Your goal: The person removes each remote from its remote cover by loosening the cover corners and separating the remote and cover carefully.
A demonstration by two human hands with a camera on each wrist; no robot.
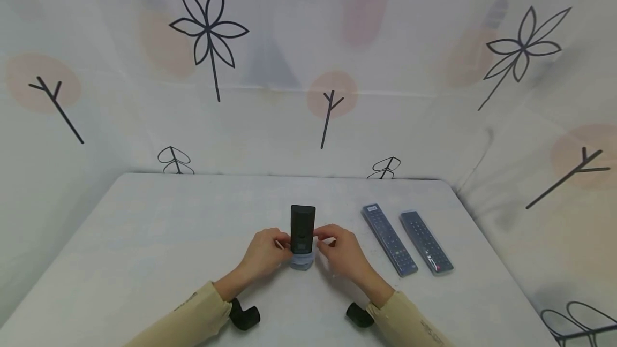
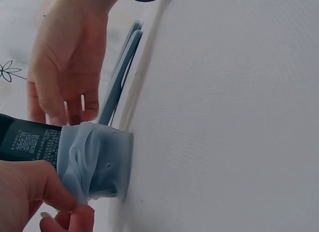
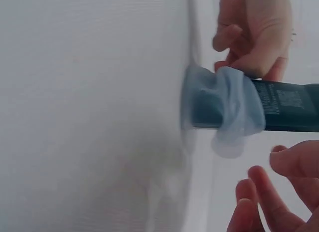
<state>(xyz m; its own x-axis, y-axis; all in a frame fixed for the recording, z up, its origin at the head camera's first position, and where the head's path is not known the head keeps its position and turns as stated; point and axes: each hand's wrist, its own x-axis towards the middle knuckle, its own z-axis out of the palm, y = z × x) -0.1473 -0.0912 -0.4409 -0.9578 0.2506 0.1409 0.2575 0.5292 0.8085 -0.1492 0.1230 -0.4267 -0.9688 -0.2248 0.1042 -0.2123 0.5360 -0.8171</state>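
The remote (image 1: 302,228) stands upright at the middle of the surface (image 1: 159,218), between the two hands, its lower end pointing down and wrapped in a clear cover (image 1: 301,262). Whether that end bears on the surface is hard to tell.

The work looks only partly done. The cover encloses just the lower end and is bunched in loose folds partway up, while the longer upper part, with printed text and a code on one face, is bare. A single moment does not show whether the cover is going on or coming off; either way, the folds have yet to be drawn along or cleared.

The left hand (image 1: 269,249) pinches the edge of the cover between thumb and fingers. The right hand (image 1: 343,250) is beside the other edge, thumb and fingers parted with nothing between them; the right wrist view shows a gap between it and a hanging flap of the cover.

To the right lie a long remote (image 1: 389,240) and a short remote (image 1: 427,242), side by side and apart, both seemingly in clear film. The long remote's lower end is near the right wrist. Nothing stands between the hands and the cover; the crumpled folds seem the likeliest hindrance. A printed backdrop (image 1: 270,133) rises behind.
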